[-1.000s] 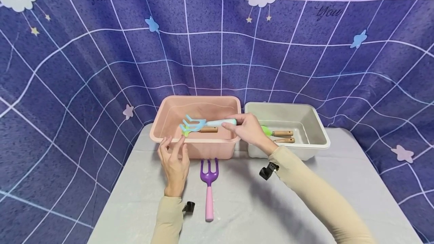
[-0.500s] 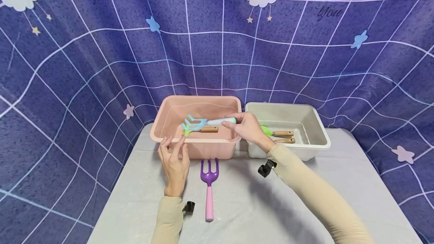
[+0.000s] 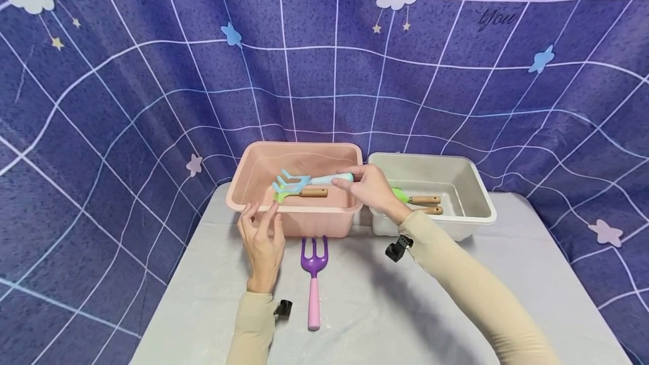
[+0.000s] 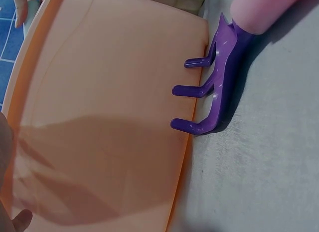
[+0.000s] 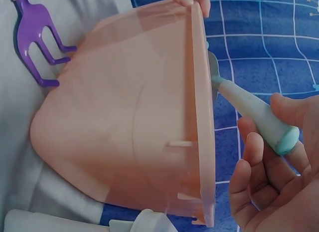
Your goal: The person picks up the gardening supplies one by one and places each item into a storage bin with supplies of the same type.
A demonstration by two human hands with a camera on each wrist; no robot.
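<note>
My right hand (image 3: 372,187) grips the pale handle of a light blue hand rake (image 3: 299,183), whose tines point left over the pink bin (image 3: 294,221). In the right wrist view, thumb and fingers hold the handle (image 5: 254,110) near its turquoise end. My left hand (image 3: 262,244) is at the bin's front rim, fingers over the edge; the thumb (image 4: 22,220) shows outside the wall in the left wrist view. Inside the bin lies a green tool with a wooden handle (image 3: 314,192). A purple garden fork (image 3: 314,283) with a pink handle lies in front.
To the right stands a grey-white bin (image 3: 479,199) holding a green-headed tool (image 3: 425,200) and another wooden handle (image 3: 435,210). Both bins sit on a pale cloth-covered table (image 3: 203,308). A blue patterned curtain (image 3: 324,72) hangs close behind them.
The right hand and wrist have shifted very slightly left, still with the rake. The left hand stays at the rim. The head view has moved a little.
</note>
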